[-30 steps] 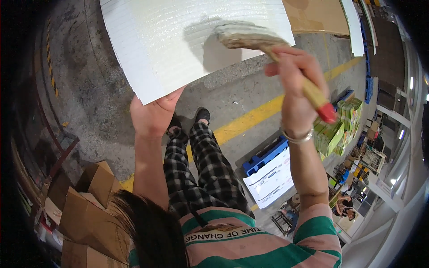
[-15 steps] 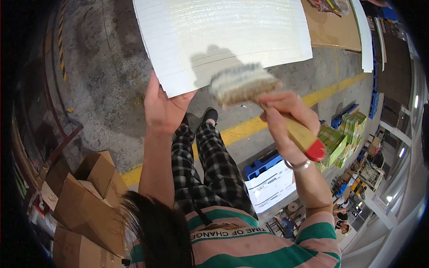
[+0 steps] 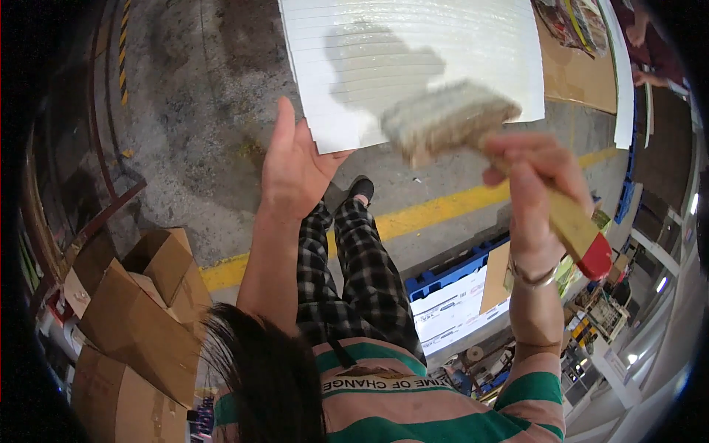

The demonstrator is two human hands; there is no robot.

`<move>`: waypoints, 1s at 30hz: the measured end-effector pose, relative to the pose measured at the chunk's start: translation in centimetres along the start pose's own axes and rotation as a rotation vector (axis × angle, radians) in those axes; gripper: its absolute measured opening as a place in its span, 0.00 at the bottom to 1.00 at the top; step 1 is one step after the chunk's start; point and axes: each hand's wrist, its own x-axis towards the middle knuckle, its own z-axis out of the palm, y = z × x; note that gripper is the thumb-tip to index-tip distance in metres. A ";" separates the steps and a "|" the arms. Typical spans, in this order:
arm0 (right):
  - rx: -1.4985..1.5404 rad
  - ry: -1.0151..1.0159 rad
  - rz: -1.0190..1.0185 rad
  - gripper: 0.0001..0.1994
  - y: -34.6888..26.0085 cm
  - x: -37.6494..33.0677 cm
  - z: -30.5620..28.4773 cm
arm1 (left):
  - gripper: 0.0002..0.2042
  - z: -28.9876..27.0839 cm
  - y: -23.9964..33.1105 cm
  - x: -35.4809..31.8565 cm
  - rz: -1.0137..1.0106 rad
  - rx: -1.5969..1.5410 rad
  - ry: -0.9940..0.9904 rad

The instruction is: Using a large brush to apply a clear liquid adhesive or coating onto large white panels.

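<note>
My right hand (image 3: 539, 177) is closed around the wooden handle of a wide paintbrush (image 3: 454, 122). The handle ends in a red tip, and the pale, coated bristles are blurred by motion. They hang over the near edge of a stack of white sheets (image 3: 480, 44), whose lined top looks wet and glossy. At the stack's near left corner is my left hand (image 3: 299, 166), palm up, with the thumb spread away from the edge. Some of its fingertips are hidden beneath the corner. Shadows of the brush and hand fall on the top sheet.
Open cardboard boxes (image 3: 140, 303) stand at lower left. A yellow floor line (image 3: 443, 207) crosses behind my legs. Printed white boxes (image 3: 450, 314) sit by a blue pallet (image 3: 458, 269). Beyond the stack lie brown cardboard (image 3: 580, 70) and another person's hand (image 3: 650, 77).
The brush has moved right in my right hand, away from the stack's corner. My left thumb has come away from the edge. The view has shifted, and another person shows at upper right.
</note>
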 end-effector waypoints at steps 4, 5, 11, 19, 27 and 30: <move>-0.053 0.047 -0.126 0.04 1.1 2.4 2.0 | 0.35 0.1 -0.1 0.0 0.017 0.038 -0.024; -0.151 -0.064 -0.165 0.03 1.3 2.0 1.8 | 0.35 0.1 0.0 0.0 0.017 0.033 -0.021; -0.174 -0.053 -0.156 0.03 -0.6 1.8 1.7 | 0.34 -0.6 0.1 -0.2 0.089 0.101 -0.156; -0.155 -0.081 -0.009 0.04 -0.7 -0.4 -0.7 | 0.36 -1.5 -0.9 0.0 0.148 0.212 0.018; 0.051 0.233 0.134 0.04 1.4 1.8 -4.0 | 0.32 -0.9 -1.6 0.9 0.037 -0.121 0.056; -0.021 0.333 -0.033 0.07 2.9 4.8 -3.4 | 0.29 -2.0 -3.2 1.0 0.103 -0.132 -0.043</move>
